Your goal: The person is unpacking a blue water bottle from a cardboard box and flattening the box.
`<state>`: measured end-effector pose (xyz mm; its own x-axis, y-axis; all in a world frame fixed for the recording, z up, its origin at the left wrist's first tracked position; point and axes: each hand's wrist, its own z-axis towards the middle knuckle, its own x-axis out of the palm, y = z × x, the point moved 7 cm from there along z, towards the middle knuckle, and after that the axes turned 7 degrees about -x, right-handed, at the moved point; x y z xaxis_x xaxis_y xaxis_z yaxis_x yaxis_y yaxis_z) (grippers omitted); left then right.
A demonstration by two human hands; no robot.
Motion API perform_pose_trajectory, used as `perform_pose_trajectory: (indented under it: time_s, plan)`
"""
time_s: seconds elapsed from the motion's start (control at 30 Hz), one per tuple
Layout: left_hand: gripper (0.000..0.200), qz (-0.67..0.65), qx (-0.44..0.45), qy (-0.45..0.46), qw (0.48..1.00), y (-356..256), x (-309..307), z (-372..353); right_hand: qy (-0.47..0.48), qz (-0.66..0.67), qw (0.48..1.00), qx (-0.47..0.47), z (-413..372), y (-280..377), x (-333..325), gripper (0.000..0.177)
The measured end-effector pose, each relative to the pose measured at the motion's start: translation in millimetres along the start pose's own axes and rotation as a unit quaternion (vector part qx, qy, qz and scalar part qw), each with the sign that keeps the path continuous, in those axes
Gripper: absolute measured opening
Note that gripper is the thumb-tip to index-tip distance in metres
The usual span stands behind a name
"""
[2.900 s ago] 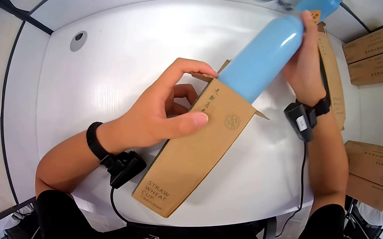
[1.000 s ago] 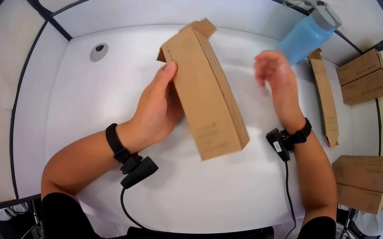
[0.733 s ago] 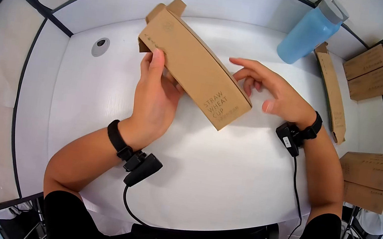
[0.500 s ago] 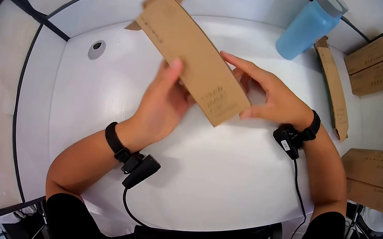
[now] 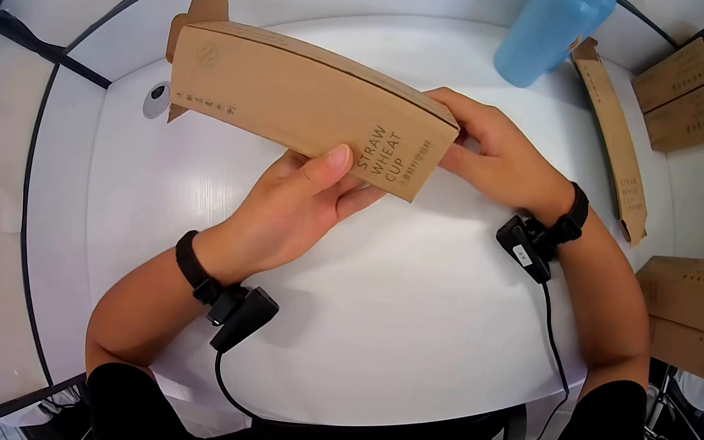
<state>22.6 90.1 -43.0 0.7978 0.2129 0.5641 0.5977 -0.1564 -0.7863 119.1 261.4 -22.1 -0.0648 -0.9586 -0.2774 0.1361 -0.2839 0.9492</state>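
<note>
A long brown cardboard box is held up above the white table, printed "STRAW WHEAT CUP" near its right end. Flaps stand out at its left end, so that end looks unfolded. My left hand grips the lower edge, thumb on the printed face and fingers underneath. At the right end, my right hand is closed around the box's corner, its fingertips partly hidden behind the cardboard. What the box holds inside cannot be seen.
A blue bottle stands at the back. Right of it lies a flattened-looking cardboard piece. Brown boxes sit at the far right, with more boxes nearer me. A round cable hole is at the left. Cabled black devices are strapped to both wrists.
The box has turned from a steep slant to nearly level, its left end swinging down and left. Its printed face now shows clearly. Both hands have kept hold of it.
</note>
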Motion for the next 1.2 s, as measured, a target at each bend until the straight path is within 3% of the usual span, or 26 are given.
perform_pose_trajectory:
  time_s: [0.17,0.33,0.5,0.73,0.97,1.2]
  plan:
    - [0.059,0.021,-0.003,-0.002,1.000,2,1,1,-0.005,0.001,1.000,-0.002,0,-1,-1,0.043]
    - [0.058,0.068,0.011,0.013,0.998,0,6,1,-0.005,-0.005,1.000,-0.015,-1,-3,-1,0.056]
    - [0.069,-0.011,-0.003,0.000,1.000,-1,5,2,-0.004,0.008,1.000,0.010,0,-1,-1,0.065]
    - [0.074,-0.018,-0.009,0.004,1.000,-3,6,2,0.000,0.030,1.000,-0.006,0,-2,-1,0.072]
    - [0.074,-0.055,-0.014,-0.009,0.998,-6,4,2,0.002,0.049,0.998,0.026,-2,-8,-2,0.070]
    - [0.071,-0.072,-0.014,-0.044,0.996,-6,-1,1,0.027,0.083,0.996,0.032,-5,-11,-1,0.053]
